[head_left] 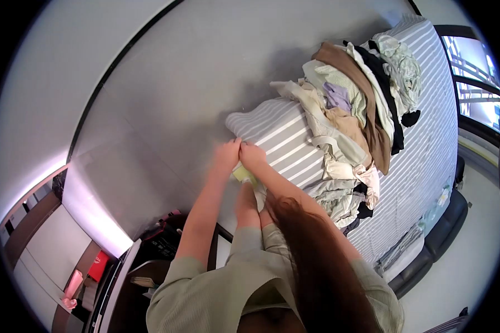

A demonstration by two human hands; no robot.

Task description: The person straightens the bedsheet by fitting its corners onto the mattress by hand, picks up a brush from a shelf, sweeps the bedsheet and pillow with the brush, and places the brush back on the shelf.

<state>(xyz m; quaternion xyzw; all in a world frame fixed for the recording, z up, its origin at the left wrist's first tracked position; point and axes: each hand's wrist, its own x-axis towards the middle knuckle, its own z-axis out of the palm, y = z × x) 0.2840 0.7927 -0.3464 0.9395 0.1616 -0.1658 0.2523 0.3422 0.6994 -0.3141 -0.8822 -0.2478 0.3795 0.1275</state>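
Note:
My left hand (226, 154) and my right hand (253, 155) are side by side, touching, at the near left corner of the bed. Both have their fingers curled closed; whatever is in them, if anything, is hidden. Just beyond them lies the grey-and-white striped bed sheet (286, 141). Below my hands, near my feet, a pale yellow-green piece (242, 174) shows; its kind is unclear. To the right, a heap of loose clothes (339, 130) in beige, brown, white, black and pale green lies on the sheet.
A grey floor (178, 77) stretches beyond the bed. A dark headboard or padded bench (447, 236) is at the right, with folded fabric (403, 252) beside it. A dark bag (164, 238) and a desk with a red box (98, 265) stand at the lower left.

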